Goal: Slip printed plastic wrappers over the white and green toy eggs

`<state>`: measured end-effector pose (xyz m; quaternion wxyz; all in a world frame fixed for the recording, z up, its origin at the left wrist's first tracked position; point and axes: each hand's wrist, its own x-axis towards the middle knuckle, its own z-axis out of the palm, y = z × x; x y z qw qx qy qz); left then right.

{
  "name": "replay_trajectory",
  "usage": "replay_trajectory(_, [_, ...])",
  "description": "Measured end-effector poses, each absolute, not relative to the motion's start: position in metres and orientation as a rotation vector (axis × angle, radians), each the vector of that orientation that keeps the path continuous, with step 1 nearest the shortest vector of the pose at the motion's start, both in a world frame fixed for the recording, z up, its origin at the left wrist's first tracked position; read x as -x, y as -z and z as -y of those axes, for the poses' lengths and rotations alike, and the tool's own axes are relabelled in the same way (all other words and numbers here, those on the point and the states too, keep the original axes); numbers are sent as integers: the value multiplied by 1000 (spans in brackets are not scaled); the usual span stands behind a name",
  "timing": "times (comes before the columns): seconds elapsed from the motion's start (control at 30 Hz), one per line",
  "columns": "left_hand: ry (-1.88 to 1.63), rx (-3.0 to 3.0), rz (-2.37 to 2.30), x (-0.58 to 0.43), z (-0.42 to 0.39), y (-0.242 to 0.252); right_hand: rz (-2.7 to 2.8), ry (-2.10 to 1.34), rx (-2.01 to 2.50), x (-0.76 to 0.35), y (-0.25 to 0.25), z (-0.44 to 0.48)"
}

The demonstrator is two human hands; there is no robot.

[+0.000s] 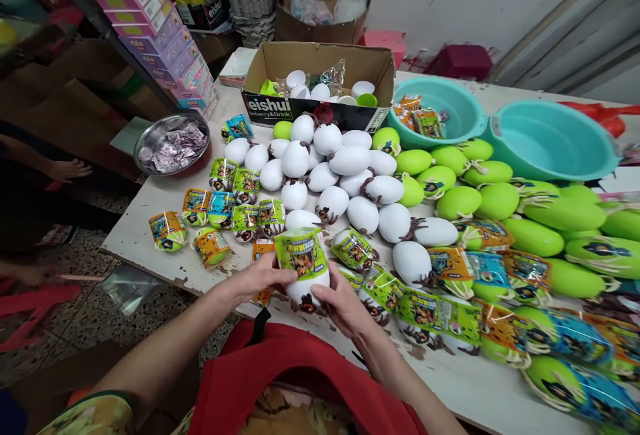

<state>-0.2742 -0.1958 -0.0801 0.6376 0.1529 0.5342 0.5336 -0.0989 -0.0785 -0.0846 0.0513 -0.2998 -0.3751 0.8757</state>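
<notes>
Close to my body, both hands hold one white toy egg (310, 286) with a green printed packet (301, 253) over its upper part. My left hand (260, 275) grips the packet's left side, thumb across its front. Low on the right of the egg, my right hand (340, 293) presses with its thumb. Brown claw-like strands show at the egg's lower end. Just beyond lie many loose white eggs (295, 159). Packet-covered eggs (213, 246) lie to the left, and another packet-covered egg (353, 248) is right of my hands.
Green eggs (497, 201) crowd the right side. Behind stand a cardboard box (320, 55) of egg shells, a teal basin (450, 98) with packets and another teal basin (555, 135). A metal bowl (173, 145) of sachets sits left, near stacked boxes (155, 35). A person's hand (70, 169) shows at far left.
</notes>
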Motion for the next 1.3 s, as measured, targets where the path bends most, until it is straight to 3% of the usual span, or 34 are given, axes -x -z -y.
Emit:
replay_trajectory(0.43, [-885, -326, -1150, 231, 236, 87, 1459, -2553, 1000, 57, 86, 108])
replay_trajectory(0.73, [-846, -378, -1123, 232, 238, 91, 1494, -2598, 1133, 49, 99, 117])
replay_trajectory(0.9, [-806, -444, -1162, 242, 225, 85, 1253, -2489, 1098, 51, 107, 119])
replay_trajectory(1.3, [-968, -344, -1077, 231, 230, 90, 1273, -2579, 1110, 50, 103, 129])
